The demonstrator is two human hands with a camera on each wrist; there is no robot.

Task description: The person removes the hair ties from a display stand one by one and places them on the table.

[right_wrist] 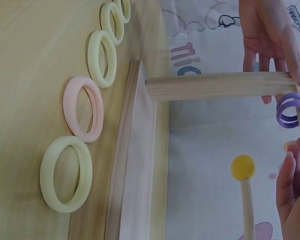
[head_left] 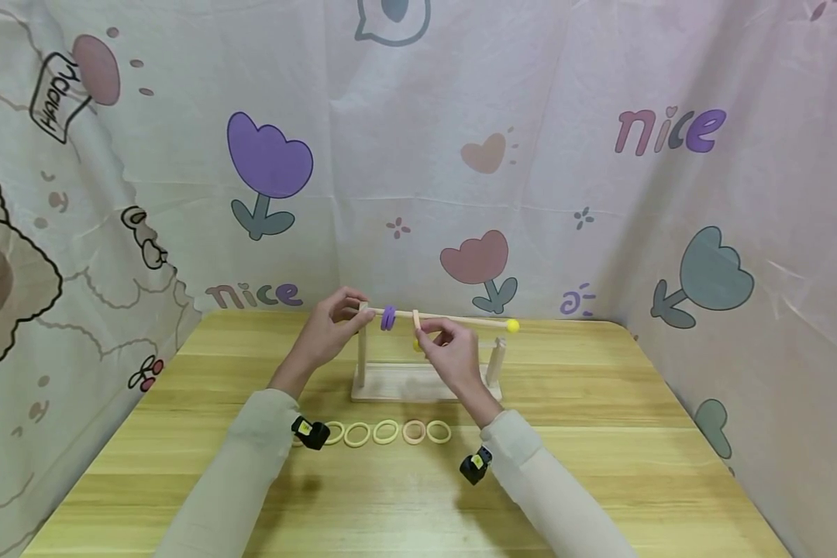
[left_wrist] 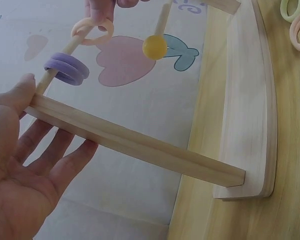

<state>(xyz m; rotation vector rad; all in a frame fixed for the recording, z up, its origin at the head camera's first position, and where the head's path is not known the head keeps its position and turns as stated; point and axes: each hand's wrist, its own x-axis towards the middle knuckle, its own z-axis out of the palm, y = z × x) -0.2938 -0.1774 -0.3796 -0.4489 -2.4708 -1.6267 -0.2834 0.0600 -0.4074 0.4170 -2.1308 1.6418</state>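
Fingers [head_left: 445,328] (right) in pinch on peach ring [head_left: 416,318]

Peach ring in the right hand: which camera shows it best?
Left wrist: the peach ring appears close, its opening visible, though the right hand covers part. Head shows it small, nearly edge-on; in right wrist, the hand hides most or all of it.

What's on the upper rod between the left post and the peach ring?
Purple rings, then bare upper rod, lie between the left post and the peach ring; the head and left wrist views show this.
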